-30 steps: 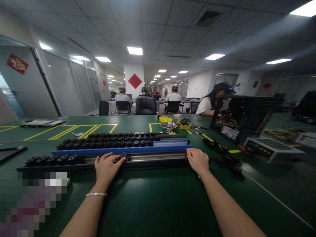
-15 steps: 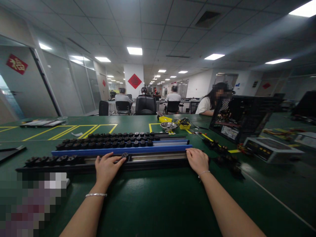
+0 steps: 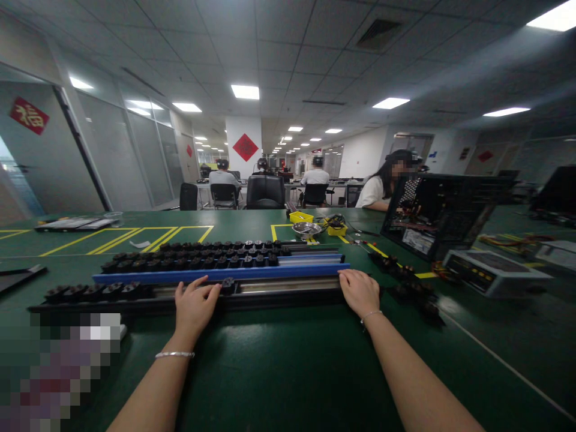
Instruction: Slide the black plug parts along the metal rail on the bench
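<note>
A long black rail (image 3: 288,300) with a metal channel lies across the green table in front of me. One small black socket-like block (image 3: 229,286) sits in the channel near its middle, and several similar blocks (image 3: 94,293) stand in a row at its left end. My left hand (image 3: 194,303) rests over the rail just left of the single block, fingers apart and holding nothing; its thumb tip is close beside the block. At the right end, my right hand (image 3: 361,292) has its fingers curled over the rail, their tips partly hidden.
Behind lies a blue rail (image 3: 225,273) with rows of black blocks (image 3: 193,263). Loose blocks (image 3: 418,294), a power supply (image 3: 490,273) and an opened computer case (image 3: 441,210) are at right. A metal bowl (image 3: 306,230) and yellow bins (image 3: 301,217) stand farther back. A person sits behind the case.
My left thumb has drawn back leftward off the single block, leaving it in the channel. The right hand stays at the rail's end.
</note>
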Tool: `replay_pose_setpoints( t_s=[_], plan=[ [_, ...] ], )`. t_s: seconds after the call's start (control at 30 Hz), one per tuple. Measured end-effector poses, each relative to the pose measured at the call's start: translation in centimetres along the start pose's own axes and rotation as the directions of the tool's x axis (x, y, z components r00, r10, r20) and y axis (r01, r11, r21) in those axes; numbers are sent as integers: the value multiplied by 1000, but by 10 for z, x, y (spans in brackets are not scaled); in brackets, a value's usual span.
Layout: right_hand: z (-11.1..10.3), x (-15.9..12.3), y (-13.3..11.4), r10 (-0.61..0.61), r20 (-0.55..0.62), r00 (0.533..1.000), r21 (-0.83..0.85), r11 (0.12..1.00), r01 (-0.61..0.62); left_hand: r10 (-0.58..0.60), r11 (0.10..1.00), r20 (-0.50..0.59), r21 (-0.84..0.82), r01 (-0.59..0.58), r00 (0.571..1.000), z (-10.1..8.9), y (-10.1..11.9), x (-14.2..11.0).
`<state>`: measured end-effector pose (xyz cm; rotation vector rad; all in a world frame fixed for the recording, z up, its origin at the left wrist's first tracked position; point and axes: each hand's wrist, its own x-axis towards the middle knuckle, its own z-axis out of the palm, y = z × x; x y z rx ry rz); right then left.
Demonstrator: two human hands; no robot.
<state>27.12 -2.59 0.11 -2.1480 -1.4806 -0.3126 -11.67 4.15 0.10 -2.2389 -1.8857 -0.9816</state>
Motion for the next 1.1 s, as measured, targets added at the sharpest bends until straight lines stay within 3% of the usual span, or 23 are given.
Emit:
replay_pose_setpoints(
  t_s=[1.1],
  plan=[
    [1, -1, -1, 15, -19, 1000, 20, 1000, -15, 90, 995, -1, -52, -90, 996, 0, 0, 0]
  ],
)
